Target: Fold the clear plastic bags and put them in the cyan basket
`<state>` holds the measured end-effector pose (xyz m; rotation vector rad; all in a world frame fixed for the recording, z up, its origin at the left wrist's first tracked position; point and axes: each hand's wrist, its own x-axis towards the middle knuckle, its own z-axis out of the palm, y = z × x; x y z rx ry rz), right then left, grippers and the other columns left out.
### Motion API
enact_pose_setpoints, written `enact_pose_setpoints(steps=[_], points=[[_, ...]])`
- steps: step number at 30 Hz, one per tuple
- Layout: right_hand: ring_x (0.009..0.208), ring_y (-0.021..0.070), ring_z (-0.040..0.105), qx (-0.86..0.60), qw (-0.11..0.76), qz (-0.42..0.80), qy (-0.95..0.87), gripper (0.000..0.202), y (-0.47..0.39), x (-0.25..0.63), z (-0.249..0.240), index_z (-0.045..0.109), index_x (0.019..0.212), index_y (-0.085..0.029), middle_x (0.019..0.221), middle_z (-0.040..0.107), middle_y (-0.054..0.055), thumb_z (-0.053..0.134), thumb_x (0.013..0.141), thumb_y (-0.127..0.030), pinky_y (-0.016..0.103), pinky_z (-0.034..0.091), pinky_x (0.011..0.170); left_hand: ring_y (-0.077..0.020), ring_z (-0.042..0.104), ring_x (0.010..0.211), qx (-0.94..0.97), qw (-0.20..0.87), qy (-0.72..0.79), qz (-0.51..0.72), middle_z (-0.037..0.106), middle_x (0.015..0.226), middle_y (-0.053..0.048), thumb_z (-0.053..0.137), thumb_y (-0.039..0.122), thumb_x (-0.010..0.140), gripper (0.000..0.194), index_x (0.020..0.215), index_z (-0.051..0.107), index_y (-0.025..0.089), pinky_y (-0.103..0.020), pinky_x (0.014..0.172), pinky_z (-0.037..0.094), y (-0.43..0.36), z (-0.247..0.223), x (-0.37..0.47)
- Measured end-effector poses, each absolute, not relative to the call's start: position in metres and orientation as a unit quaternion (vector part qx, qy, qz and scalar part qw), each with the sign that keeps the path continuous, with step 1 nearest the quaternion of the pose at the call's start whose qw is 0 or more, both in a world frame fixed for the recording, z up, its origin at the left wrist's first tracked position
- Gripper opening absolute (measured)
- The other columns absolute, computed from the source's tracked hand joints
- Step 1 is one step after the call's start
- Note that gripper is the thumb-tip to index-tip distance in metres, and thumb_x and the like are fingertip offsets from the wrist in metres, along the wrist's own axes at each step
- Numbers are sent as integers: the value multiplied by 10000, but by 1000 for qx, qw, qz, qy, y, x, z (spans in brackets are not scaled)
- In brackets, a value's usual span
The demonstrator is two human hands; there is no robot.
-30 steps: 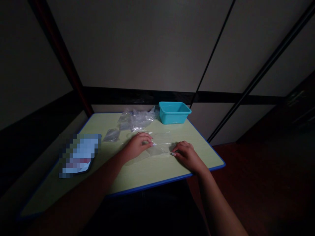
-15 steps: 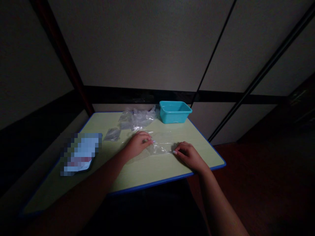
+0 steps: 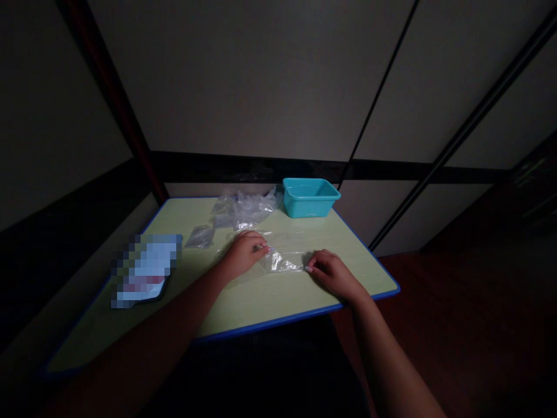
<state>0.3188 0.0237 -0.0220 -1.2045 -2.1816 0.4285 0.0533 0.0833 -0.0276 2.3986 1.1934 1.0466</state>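
Observation:
A clear plastic bag (image 3: 285,261) lies over the middle of the table, stretched between my two hands. My left hand (image 3: 244,254) pinches it between thumb and fingers on its left side. At the lower right corner, the thumb and fingertips of my right hand (image 3: 329,271) are closed on the bag's edge. The film catches the light between the hands, and its left part runs beneath my left hand and forearm. How far it reaches there is hard to make out.
Crumpled clear plastic bags (image 3: 248,208) are heaped at the back of the blue-edged table (image 3: 270,305). Right of them stands a turquoise plastic basin (image 3: 310,204). A small grey packet (image 3: 200,237) lies on the left, behind a phone-like device (image 3: 148,270) with a blurred screen.
The film between my hands has shifted slightly and shines more brightly. Both hands keep nearly the same place and grip.

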Motion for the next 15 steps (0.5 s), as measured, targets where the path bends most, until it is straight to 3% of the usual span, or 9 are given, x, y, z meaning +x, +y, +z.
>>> enact_pose_setpoints(steps=[15], points=[[732,184,508,-481,276,123,-823,123,22,318,-23,556,759,-202,727,578,28,578,825,-304,298,379,668,-192,549,881,836,58,443,317,646,841,-26,632,280,770,123,673,632,204,-338,847,410,82,-29,50]])
